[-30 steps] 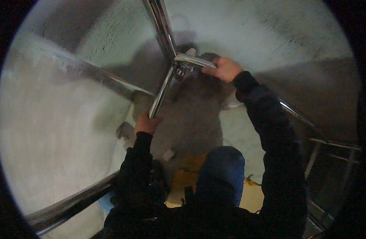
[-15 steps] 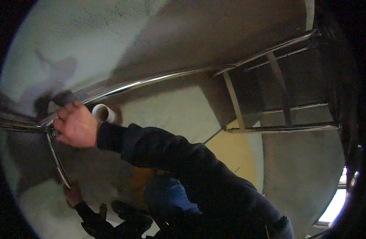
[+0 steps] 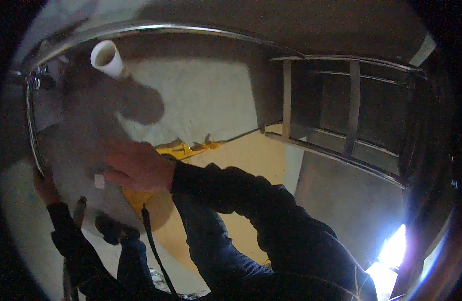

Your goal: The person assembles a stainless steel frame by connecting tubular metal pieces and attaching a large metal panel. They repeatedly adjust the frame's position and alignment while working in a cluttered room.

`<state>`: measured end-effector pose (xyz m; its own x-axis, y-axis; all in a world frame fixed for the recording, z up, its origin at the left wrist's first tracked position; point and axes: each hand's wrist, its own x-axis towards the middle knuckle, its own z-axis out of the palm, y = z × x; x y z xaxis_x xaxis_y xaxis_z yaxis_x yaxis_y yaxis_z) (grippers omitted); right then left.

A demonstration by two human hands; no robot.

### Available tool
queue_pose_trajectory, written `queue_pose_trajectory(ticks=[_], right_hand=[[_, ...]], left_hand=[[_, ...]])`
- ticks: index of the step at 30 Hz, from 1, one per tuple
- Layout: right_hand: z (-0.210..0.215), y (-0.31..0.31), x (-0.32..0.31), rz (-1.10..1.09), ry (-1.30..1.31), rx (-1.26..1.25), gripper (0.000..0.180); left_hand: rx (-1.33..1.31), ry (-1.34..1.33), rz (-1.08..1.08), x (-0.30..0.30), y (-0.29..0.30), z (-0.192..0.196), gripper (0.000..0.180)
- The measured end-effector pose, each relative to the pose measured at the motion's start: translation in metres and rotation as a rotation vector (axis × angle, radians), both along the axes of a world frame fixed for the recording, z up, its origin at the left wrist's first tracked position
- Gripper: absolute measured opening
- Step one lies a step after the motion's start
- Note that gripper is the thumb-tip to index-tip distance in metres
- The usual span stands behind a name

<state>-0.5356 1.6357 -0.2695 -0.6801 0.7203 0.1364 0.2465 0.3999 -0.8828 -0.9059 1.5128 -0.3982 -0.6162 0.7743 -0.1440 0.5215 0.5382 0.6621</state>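
My left hand (image 3: 47, 186) is closed round the near end of a short shiny metal tube (image 3: 31, 125) at the far left. Where that tube meets a long curved metal handrail (image 3: 165, 27), there is a metal joint (image 3: 38, 79). Away from the rail, my right hand (image 3: 143, 168) hangs in dim light over the floor, fingers stretched leftward and slightly blurred, with nothing visible in it. Close to its fingertips is a small pale piece (image 3: 99, 181); I cannot tell whether they touch. A white plastic pipe stub (image 3: 104, 57) stands just inside the rail.
A metal rail frame with crossbars (image 3: 351, 108) runs along the right. Yellow torn material (image 3: 183, 149) lies beside a tan floor panel (image 3: 251, 155). A dark cable (image 3: 153, 241) and an upright rod (image 3: 80, 210) are near my legs. Bright light (image 3: 394, 251) glares at lower right.
My right hand has left the rail joint and moved down and right. My left hand still grips the tube. The view has shifted, bringing the yellow material and cable into sight.
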Motion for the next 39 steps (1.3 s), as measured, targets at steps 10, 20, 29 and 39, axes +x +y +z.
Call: queue_pose_trajectory(ticks=[10, 20, 29, 39], right_hand=[[-0.033, -0.200, 0.064, 0.112, -0.487, -0.321, 0.023], [0.061, -0.357, 0.060, 0.147, -0.469, -0.503, 0.032], [0.145, -0.269, 0.054, 0.109, -0.461, -0.227, 0.021], [0.219, -0.438, 0.113, 0.188, -0.390, -0.298, 0.022]], left_hand=[[0.284, 0.119, -0.157, 0.104, -0.017, 0.104, 0.040], [0.233, -0.294, -0.655, 0.148, -0.152, 0.285, 0.026], [0.376, -0.266, -0.719, 0.099, -0.188, 0.410, 0.028], [0.287, -0.755, -0.597, 0.125, -0.268, 0.508, 0.026]])
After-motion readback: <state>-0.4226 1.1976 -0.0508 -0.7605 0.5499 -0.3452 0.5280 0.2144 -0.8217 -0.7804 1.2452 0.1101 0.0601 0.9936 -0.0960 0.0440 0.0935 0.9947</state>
